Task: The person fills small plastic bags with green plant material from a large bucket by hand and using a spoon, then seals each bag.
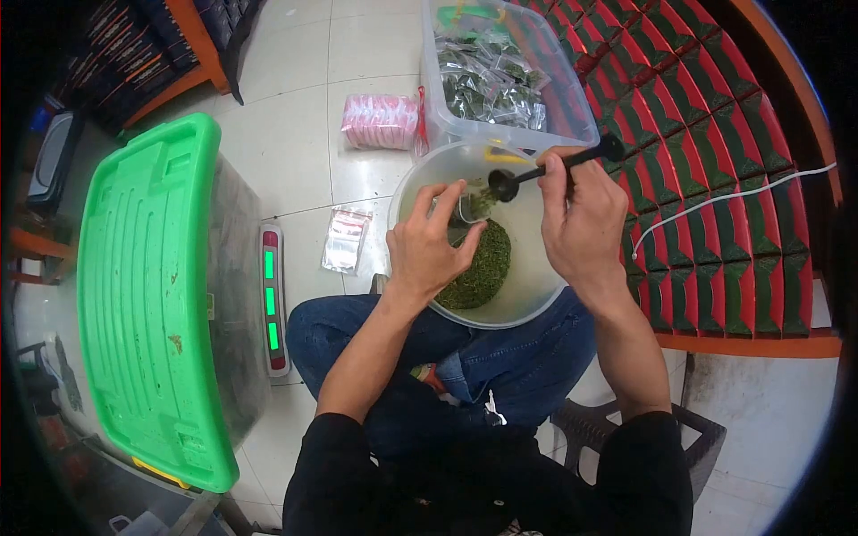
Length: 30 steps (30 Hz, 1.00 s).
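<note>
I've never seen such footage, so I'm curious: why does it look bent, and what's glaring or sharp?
Head view: probably a wide lens, with black corners and a bowed green plastic lid; head view: glare on clear plastic packets, plus unreadable bright green display panels; head view: the black plastic scoop looks fairly sharp.

storage bin [237,313] w/ green lid [152,304] on the l. side, lid a bit stained (yellow latch [161,473] at its lower edge); strip w/ 3 green-lit panels [270,302] just beside it. r. side: rows of red/green packs [715,219], white cable [746,195] across them, orange-edged shelf [751,346] below. dark plastic seat [700,438], partly hidden; pale tile floor [295,54]; orange-framed rack [198,40] w/ dark boxes [125,45] upper l.
</note>
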### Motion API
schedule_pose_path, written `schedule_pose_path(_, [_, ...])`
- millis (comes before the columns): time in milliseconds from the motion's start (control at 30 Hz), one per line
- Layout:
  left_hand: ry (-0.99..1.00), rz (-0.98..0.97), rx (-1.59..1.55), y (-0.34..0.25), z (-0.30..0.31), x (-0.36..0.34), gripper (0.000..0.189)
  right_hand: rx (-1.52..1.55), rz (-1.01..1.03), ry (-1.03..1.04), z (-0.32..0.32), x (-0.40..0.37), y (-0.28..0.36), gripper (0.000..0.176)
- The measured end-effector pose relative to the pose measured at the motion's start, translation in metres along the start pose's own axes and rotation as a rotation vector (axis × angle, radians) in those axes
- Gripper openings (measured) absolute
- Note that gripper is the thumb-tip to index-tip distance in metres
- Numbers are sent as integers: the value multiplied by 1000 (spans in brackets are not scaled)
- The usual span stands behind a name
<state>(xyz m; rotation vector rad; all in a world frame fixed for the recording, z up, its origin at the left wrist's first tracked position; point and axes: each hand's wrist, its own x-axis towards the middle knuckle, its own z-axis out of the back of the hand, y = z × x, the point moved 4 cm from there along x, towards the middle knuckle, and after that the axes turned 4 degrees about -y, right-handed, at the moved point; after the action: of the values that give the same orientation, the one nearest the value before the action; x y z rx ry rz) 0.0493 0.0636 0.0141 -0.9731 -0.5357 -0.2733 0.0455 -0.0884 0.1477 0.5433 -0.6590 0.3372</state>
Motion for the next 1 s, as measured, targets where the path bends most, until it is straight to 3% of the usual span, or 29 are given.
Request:
schedule_pose_path(133, [-69,12,-36,3,0,2,56,-65,51,31,-2,-9,1,11])
schedule_pose_path(200, [-125,23,-64,7,2,2,54,-294,-127,184,-7,-15,-4,17])
schedule_pose_path(233, [-126,0,-93,6,1,1,52,-290,-115,178,-11,-19,-4,17])
schedule_pose_path(300, [-125,-16,-163,2,3,3,49,13,110,312,-31,-35,-4,23])
schedule_pose_path(433, [-77,-79,-231,8,11,6,47,-86,120,250,-44,-54,-35,26])
schedule_pose_path(500, [142,336,-421,17,5,1,42,117,-40,214,-46,-59,-49,26])
schedule_pose_path(700, [-59,292,-730,23,-4,-1,35,176,3,183,-37,-62,-30,31])
schedule_pose_path(833, [-7,384,-852,22,-5,-4,32,154,21,248,-36,-59,-27,33])
schedule_pose_path(900, [27,403,-870,21,-5,-3,30,494,-132,257,-45,-65,-40,33])
schedule_pose_path(933, [24,404,-867,20,-2,-2,30,498,-132,260,-49,-68,-42,33])
schedule_pose_path(1000, [147,617,-888,20,-5,-4,27,528,-282,225,-53,-76,-46,27])
